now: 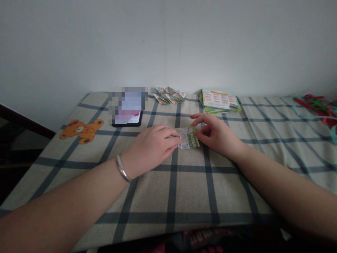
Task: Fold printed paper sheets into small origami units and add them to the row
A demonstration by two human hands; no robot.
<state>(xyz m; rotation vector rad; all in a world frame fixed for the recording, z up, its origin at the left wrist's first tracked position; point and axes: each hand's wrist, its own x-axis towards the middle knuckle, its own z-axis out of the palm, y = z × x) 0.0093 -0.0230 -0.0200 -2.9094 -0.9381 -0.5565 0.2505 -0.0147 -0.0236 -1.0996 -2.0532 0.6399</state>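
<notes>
A small green and white printed paper piece (186,140) lies on the checked cloth in front of me. My left hand (159,142), with a silver bracelet at the wrist, is closed over its left part, fingers together and fingertips on the print. That part of the paper is hidden under the fingers. By the right edge is my right hand (213,133), its fingers curved and apart, thumb tip at or very near the paper. Whether the thumb touches it I cannot tell.
Several folded paper pieces (170,95) sit near the wall. To their right is a stack of printed cards or paper (219,101). A phone (128,124), partly blurred out, lies left, beyond an orange bear figure (81,131). Colourful strips (316,105) lie far right.
</notes>
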